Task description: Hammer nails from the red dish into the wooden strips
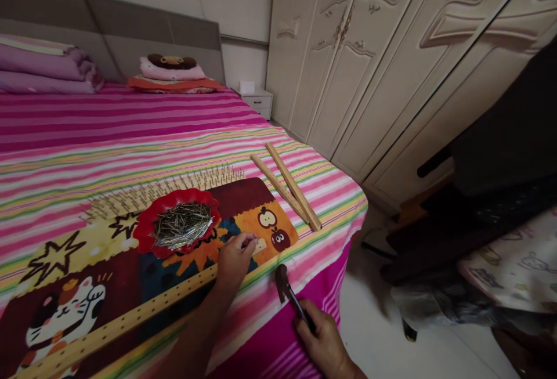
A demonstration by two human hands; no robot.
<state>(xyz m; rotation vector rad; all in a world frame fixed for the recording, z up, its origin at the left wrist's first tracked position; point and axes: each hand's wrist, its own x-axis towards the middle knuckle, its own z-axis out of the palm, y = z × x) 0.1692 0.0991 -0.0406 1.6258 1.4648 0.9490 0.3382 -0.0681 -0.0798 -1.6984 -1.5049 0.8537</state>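
Observation:
My left hand (235, 258) rests on the near end of a long wooden strip (130, 316) with a row of holes, its fingers pinched on a small nail at the strip's tip. My right hand (322, 338) is wrapped round the handle of a hammer (288, 292), whose dark head hovers over the bed's edge just right of the strip. A red dish (150, 227) heaped with metal nails (183, 225) sits just behind my left hand. Another wooden strip (174, 188) studded with upright nails lies behind the dish.
Two plain wooden strips (287, 186) lie crossed at the bed's right corner. A cartoon mat (87, 263) covers the striped bedspread (108, 129). Folded bedding (43, 65) and pillows (172, 74) lie at the headboard. A wardrobe (391, 48) and a nightstand (257, 102) stand to the right.

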